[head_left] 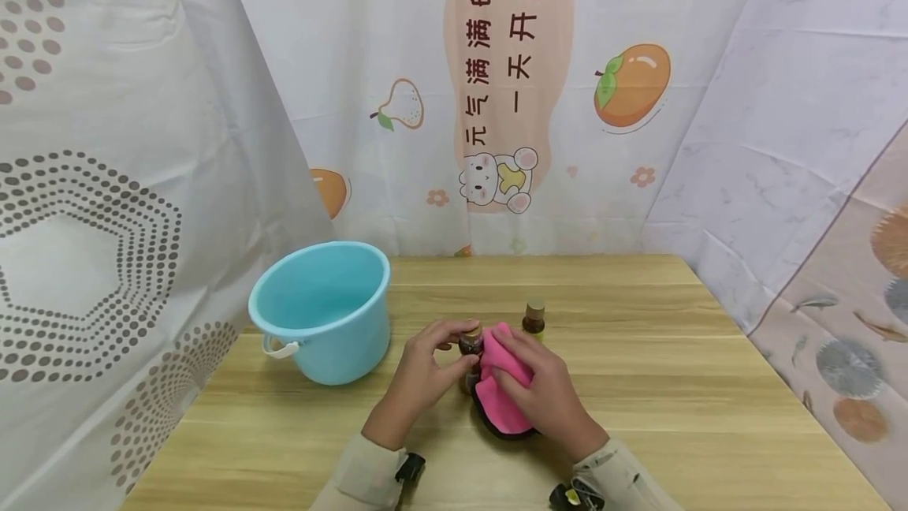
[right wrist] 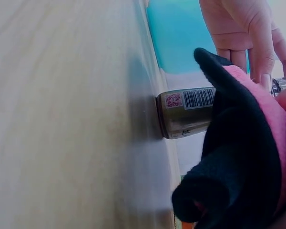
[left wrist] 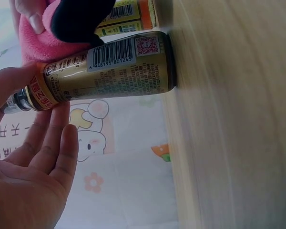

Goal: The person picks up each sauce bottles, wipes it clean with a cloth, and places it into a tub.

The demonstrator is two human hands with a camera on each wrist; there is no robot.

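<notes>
Here stands the gold-labelled dark glass bottle (left wrist: 109, 71), long axis near upright, base on the wooden table (head_left: 674, 400), between both hands. Left hand (head_left: 423, 369), the nearer, pinches its upper end; right hand (head_left: 542, 393) clutches the pink-and-black plush cloth (head_left: 502, 410) close on the right.

The gold-labelled cylindrical bottle (left wrist: 119, 71) looks glossy; against it, fuzzy pink-and-black cloth (head_left: 502, 410); beneath, smooth yellowish wood-grained worktop (head_left: 674, 393); to its left, smooth light-blue plastic bucket (head_left: 347, 345).

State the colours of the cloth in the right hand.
The cloth is pink and black, clearest in the right wrist view.
</notes>
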